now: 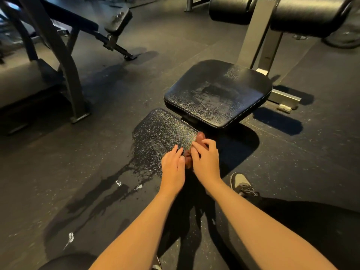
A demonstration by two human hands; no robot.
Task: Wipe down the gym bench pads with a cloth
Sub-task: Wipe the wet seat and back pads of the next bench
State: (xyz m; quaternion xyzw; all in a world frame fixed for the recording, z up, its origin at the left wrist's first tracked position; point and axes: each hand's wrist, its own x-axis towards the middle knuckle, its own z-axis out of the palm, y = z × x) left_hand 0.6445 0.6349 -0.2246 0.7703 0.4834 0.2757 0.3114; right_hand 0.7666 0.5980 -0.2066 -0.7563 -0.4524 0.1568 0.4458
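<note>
Two black bench pads lie ahead: a wide seat pad (218, 94) with a dull smeared patch, and a lower, narrower pad (163, 131) that glistens wet. A small brown cloth (188, 157) sits bunched at the narrow pad's near right corner, mostly hidden. My right hand (205, 159) covers it with bent fingers and seems to grip it. My left hand (173, 166) lies just left of it, fingers straight, touching the pad's near end.
Dark wet streaks (101, 193) run across the rubber floor left of the pad. Another bench's frame (64, 61) stands at the left. Grey uprights (259, 36) with round roller pads (303, 14) rise behind the seat. My shoe (241, 183) is on the floor at the right.
</note>
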